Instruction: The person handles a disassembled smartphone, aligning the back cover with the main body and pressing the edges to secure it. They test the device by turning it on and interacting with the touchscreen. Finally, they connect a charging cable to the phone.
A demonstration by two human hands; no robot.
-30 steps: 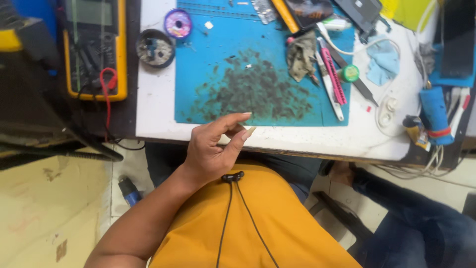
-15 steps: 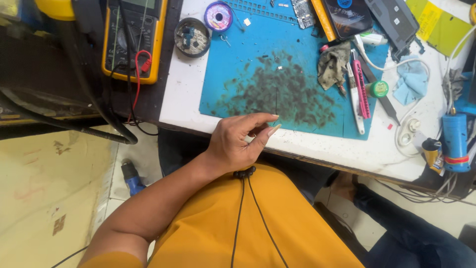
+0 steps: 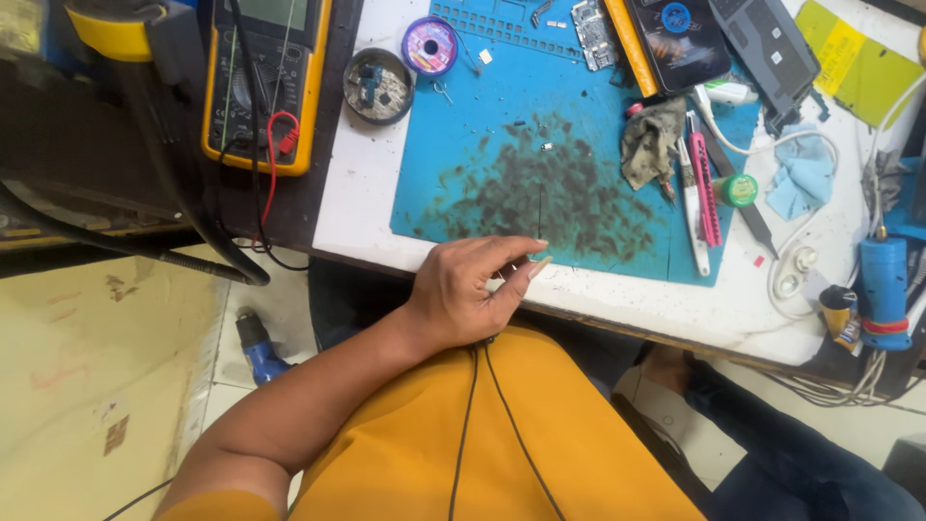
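One hand: left hand [image 3: 468,294], wrist bent, at worktop [image 3: 598,309] near edge.
Grip: fingers [image 3: 511,249] pinching together; contents unclear.

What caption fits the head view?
Left hand rests at the white table's edge, fingers touching the stained blue mat; yellow multimeter nearby.

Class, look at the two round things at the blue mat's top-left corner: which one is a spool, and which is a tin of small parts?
The purple spool lies on the mat's edge; the dark round tin, left of it on the white table, holds small parts.
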